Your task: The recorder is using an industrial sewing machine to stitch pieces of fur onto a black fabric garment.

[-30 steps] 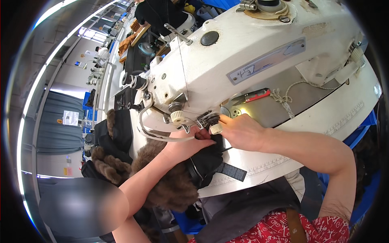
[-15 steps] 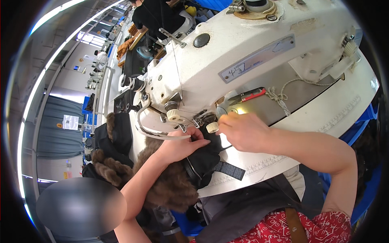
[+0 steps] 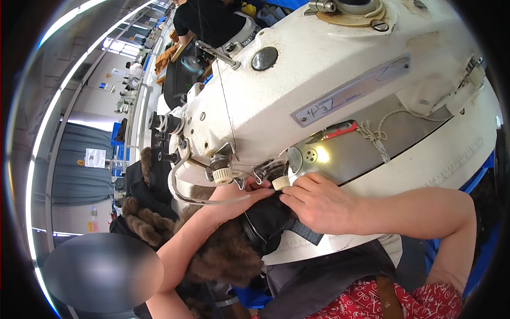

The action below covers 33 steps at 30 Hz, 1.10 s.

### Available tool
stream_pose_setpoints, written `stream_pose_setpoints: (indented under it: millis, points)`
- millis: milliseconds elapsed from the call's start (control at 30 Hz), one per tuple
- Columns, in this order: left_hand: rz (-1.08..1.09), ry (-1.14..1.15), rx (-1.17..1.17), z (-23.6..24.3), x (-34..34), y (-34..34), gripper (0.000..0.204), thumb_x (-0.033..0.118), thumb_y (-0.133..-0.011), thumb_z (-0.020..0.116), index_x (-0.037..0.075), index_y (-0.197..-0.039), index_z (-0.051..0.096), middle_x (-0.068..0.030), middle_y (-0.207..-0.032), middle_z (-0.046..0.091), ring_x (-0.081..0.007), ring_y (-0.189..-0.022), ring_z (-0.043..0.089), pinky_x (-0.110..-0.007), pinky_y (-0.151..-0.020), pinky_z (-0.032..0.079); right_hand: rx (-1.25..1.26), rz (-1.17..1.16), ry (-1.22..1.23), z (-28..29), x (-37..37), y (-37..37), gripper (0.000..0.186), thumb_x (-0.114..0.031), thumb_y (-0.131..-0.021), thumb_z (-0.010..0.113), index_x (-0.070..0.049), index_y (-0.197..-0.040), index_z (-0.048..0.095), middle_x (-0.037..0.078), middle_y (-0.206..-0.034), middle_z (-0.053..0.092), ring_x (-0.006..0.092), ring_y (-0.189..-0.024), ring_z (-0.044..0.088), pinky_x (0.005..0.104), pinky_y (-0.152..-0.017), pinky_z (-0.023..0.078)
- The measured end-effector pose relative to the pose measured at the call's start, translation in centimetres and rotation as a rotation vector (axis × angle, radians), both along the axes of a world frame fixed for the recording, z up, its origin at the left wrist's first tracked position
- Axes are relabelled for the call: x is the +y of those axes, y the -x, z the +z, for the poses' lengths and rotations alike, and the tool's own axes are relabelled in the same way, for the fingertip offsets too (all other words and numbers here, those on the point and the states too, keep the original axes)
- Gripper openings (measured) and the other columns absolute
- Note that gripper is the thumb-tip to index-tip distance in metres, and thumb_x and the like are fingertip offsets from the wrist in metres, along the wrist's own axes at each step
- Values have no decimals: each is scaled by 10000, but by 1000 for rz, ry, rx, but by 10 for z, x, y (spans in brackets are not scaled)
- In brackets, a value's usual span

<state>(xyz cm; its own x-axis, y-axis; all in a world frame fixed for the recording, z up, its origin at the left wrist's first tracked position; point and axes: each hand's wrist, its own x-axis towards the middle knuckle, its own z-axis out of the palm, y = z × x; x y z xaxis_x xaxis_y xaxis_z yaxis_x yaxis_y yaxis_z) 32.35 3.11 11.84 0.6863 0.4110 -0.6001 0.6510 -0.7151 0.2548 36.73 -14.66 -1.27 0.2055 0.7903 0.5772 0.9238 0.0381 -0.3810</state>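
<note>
Under the head of a white sewing machine (image 3: pixel 255 111) lies a black garment piece (image 3: pixel 271 218) with a metal zipper (image 3: pixel 253 227) and brown fur (image 3: pixel 223 258). My left hand (image 3: pixel 239 199) grips the black cloth from the left, its thumb stretched along it; some fingertips are hidden behind the tension parts. From the right, my right hand (image 3: pixel 324 204) has its fingers bent and closed on the same cloth, close to the cream tension knob (image 3: pixel 281 183). A dark grey strap (image 3: pixel 305 234) sticks out below it. The needle cannot be seen.
Red-handled thread snips (image 3: pixel 340 129) and a knotted cord (image 3: pixel 374 138) rest on the machine bed behind my right hand. A printed ruler scale (image 3: pixel 457 154) runs along the table edge. More black pieces with fur (image 3: pixel 146 220) are heaped at left. A person in black (image 3: pixel 204 24) sits beyond.
My right hand has come down from beside the needle area onto the cloth, its fingers now against it. My left hand has stayed on the cloth. The view has shifted slightly.
</note>
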Motion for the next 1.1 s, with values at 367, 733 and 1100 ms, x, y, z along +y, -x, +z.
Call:
stream_pose_setpoints:
  millis: [367, 733, 1100]
  points:
    - [-741, -385, -564, -35, -22, 21, 72, 118, -801, 682, 94, -867, 699, -136, -651, 618, -347, -642, 630, -437, -579, 515, -29, 150, 95, -1, 2, -6, 448, -296, -740, 638, 70, -998, 671, 180, -1045, 673, 310, -1118, 565, 408, -1093, 340]
    - [-610, -285, -574, -39, -28, 26, 86, 97, -756, 653, 56, -815, 701, -122, -765, 635, -322, -717, 647, -433, -620, 518, 307, -15, -64, 16, -18, -30, 200, -113, -813, 627, -20, -987, 602, 95, -973, 628, 290, -937, 636, 412, -623, 526]
    - [-792, 2, -415, 1, -6, 29, 145, 139, -859, 672, 36, -950, 718, -72, -964, 707, -261, -891, 638, -399, -812, 502, -38, 150, 81, -1, -4, -41, 220, -110, -753, 613, -90, -968, 657, 25, -877, 588, 193, -809, 611, 323, -617, 533]
